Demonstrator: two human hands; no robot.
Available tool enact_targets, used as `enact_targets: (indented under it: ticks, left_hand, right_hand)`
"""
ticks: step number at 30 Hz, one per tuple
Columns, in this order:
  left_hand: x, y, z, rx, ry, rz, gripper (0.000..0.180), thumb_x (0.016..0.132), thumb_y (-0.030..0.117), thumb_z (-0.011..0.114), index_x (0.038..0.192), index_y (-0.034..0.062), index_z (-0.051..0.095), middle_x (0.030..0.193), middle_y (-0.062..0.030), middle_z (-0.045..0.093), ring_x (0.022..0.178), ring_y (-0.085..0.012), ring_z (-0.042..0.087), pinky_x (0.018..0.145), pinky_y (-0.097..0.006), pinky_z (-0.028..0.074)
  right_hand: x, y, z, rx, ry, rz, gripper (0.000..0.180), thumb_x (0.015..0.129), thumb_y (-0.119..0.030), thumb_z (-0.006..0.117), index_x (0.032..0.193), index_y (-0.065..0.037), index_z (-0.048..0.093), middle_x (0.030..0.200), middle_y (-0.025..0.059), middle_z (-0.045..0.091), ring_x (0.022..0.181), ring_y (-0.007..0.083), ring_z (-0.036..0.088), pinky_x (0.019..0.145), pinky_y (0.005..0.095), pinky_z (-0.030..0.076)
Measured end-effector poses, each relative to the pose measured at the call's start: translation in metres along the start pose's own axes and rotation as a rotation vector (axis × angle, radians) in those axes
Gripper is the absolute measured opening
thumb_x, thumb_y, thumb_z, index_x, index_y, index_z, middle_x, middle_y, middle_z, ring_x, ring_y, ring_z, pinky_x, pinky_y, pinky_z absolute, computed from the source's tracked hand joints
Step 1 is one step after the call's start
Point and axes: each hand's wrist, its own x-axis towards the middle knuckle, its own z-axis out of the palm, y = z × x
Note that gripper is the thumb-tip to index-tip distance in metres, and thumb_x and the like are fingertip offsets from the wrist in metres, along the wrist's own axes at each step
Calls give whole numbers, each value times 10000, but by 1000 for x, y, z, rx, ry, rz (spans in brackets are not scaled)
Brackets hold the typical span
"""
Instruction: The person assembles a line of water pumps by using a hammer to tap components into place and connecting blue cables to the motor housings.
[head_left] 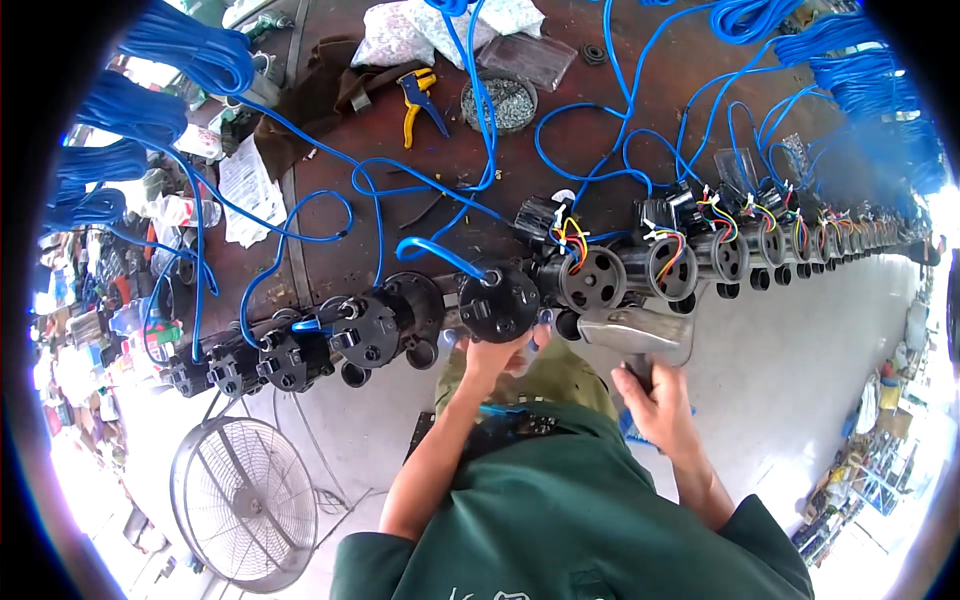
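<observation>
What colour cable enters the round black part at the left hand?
Blue; the cable shows best in the head view.

Black housings [498,308], coiled blue cables [195,48] and a wire stripper [421,97] mark a workshop.

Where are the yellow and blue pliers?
In the head view, the pliers lie near the top, left of the middle, just left of the round bowl of little grey bits.

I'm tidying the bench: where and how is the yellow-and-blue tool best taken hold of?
Probably around both handles of the yellow-and-blue tool, from the wearer's side: they point that way, slightly spread, while brown cloth lies left and a bowl right.
</observation>
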Motion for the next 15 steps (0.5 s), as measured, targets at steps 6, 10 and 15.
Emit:
enact_targets:
  ticks: [6, 10, 15]
  left_hand:
    - [54, -75, -4, 239, 46, 438, 491, 863, 254, 772, 1328, 150, 652, 1281, -111, 657, 1241, -332, 588, 1065, -518, 448]
    - [52, -69, 3, 96, 122, 643, 245, 842, 96, 796, 1050, 96, 666, 875, -1, 638, 726, -133, 564, 635, -314, 462]
    - [69, -89, -10, 301, 203, 658, 150, 836, 77, 806, 896, 99, 670, 778, 38, 607, 647, -84, 547, 564, -270, 436]
  right_hand:
    - [2, 12, -1, 341, -123, 354, 319, 1041, -215, 688, 838, -27, 530, 640, -30, 498, 541, 50, 428, 470, 274, 323]
    - [19, -20, -19, 585, -167, 411, 330, 1070, -245, 644, 828, -63, 513, 646, -51, 466, 552, 36, 443, 479, 239, 346]
    - [42, 6, 21, 266, -379, 385, 334, 1060, -315, 654, 911, -20, 611, 707, -15, 596, 617, 68, 546, 521, 278, 412]
